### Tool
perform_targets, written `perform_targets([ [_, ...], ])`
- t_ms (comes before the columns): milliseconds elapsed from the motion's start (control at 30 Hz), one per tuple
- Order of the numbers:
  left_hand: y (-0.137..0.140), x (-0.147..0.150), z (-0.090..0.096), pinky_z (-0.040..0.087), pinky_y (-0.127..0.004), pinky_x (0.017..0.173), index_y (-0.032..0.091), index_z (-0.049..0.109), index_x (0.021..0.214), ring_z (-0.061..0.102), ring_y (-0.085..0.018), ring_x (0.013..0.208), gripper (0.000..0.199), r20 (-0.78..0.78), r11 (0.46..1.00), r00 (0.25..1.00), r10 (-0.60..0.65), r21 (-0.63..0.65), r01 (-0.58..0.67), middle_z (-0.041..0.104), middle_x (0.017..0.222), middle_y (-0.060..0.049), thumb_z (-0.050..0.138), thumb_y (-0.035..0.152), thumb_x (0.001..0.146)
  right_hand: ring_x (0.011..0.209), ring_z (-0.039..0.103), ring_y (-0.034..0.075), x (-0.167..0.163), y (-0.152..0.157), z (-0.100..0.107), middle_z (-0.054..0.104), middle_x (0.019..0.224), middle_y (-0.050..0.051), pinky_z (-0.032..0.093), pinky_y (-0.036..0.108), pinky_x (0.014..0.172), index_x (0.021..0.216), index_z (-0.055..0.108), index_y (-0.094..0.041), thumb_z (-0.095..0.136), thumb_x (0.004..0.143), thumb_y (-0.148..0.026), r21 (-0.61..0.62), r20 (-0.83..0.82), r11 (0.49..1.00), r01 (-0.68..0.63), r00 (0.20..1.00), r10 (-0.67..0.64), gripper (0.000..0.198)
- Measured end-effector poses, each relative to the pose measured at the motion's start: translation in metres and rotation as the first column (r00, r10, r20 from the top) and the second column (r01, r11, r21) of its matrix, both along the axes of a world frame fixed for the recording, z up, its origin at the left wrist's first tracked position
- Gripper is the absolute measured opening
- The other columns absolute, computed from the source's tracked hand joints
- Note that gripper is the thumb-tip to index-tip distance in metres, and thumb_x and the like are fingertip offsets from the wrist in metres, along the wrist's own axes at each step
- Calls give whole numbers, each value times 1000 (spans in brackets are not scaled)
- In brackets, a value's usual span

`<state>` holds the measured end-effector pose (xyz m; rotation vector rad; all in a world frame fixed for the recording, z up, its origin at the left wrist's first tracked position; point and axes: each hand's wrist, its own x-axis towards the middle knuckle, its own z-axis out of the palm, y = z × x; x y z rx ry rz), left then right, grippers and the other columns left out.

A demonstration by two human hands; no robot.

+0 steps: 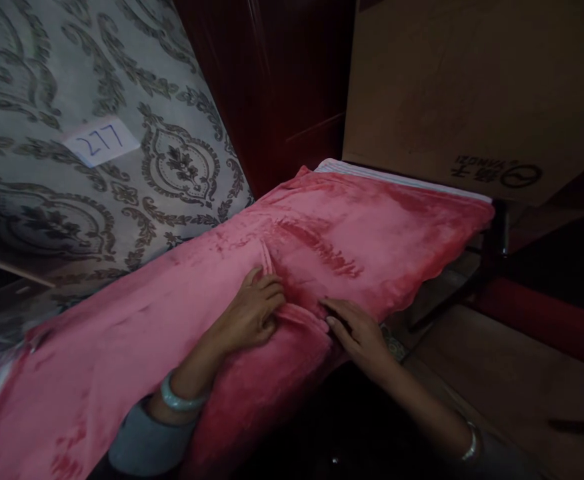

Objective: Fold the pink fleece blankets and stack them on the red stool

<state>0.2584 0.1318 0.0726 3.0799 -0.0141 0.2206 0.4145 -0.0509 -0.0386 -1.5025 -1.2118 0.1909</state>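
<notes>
A pink plush cloth (162,333) with darker red brushed patches lies over a long, narrow padded board, whose striped cover (402,179) shows at the far end. Near the middle of the cloth, my left hand (255,310) has its fingers curled round a raised fold. To its right, my right hand (357,333) pinches the front edge of the same cloth between thumb and fingers. Between the two hands the cloth bunches into a lifted flap (305,320). A pale bracelet (179,397) circles my left wrist.
Behind the board stands a large cardboard box (447,87) beside a dark red glossy panel (282,87). Patterned wallpaper (177,160) with a paper label (103,141) reading 277 is at the left. Dark metal legs (495,233) show at the right.
</notes>
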Motion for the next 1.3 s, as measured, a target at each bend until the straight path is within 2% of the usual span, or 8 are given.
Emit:
perform_targets([
  [200, -2, -7, 2, 21, -55, 118, 21, 59, 85, 60, -23, 104, 24, 45, 998, 999, -29, 54, 27, 66, 93, -4, 53, 9, 65, 95, 67, 24, 5, 18, 7, 74, 103, 9, 54, 39, 85, 114, 72, -22, 54, 94, -38, -56, -171, 997, -61, 984, 51, 32],
  [333, -2, -8, 4, 24, -53, 116, 20, 59, 84, 59, -22, 94, 20, 43, 996, 999, -18, 89, 14, 64, 90, -4, 54, 11, 67, 84, 67, 20, 6, 29, 10, 71, 96, 6, 56, 33, 74, 126, 66, -21, 63, 85, -38, -44, -437, 990, -134, 894, 102, 44],
  [500, -3, -8, 5, 31, -50, 106, 20, 61, 86, 55, -23, 91, 19, 45, 995, 999, 27, 96, -31, 63, 84, -4, 57, 13, 68, 101, 67, 21, 6, 44, 13, 70, 113, 8, 57, 34, 83, 126, 63, -21, 70, 78, -38, 28, -593, 977, -213, 783, 188, 51],
  [667, -5, -8, 7, 30, -48, 106, 20, 60, 80, 54, -21, 88, 17, 38, 998, 999, 15, 59, -17, 63, 83, -3, 55, 11, 66, 107, 66, 22, -4, 49, 16, 71, 116, 8, 54, 38, 94, 117, 67, -21, 66, 80, -28, 66, -419, 989, -132, 896, 148, 37],
  [767, -5, -8, 7, 29, -49, 107, 21, 61, 80, 55, -22, 90, 18, 33, 999, 999, 14, 47, -15, 63, 85, -3, 55, 11, 66, 102, 67, 21, -10, 44, 20, 72, 113, 8, 55, 36, 90, 113, 69, -22, 61, 83, -23, 83, -254, 994, -65, 964, 84, 31],
  [900, -3, -9, 5, 27, -51, 109, 21, 61, 82, 56, -22, 93, 19, 29, 999, 1000, 12, 41, -13, 65, 88, -4, 55, 12, 66, 97, 67, 20, -11, 36, 30, 73, 104, 7, 56, 34, 85, 109, 71, -23, 59, 84, -20, 109, -126, 989, -96, 986, 109, 28],
  [1133, -3, -9, 6, 28, -51, 110, 21, 63, 83, 56, -23, 94, 21, 44, 999, 999, -3, 40, 2, 66, 89, -4, 56, 12, 65, 87, 68, 20, -8, 24, 39, 74, 101, 7, 55, 33, 76, 108, 72, -22, 61, 84, -25, 9, -202, 990, -141, 969, 140, 27],
  [1300, -2, -9, 5, 29, -50, 109, 21, 63, 85, 56, -23, 95, 21, 44, 999, 999, -18, 32, 17, 66, 89, -4, 56, 13, 66, 88, 69, 21, -2, 29, 36, 76, 98, 6, 54, 33, 76, 104, 75, -20, 58, 84, -25, -39, -258, 968, -247, 939, 229, 27],
])
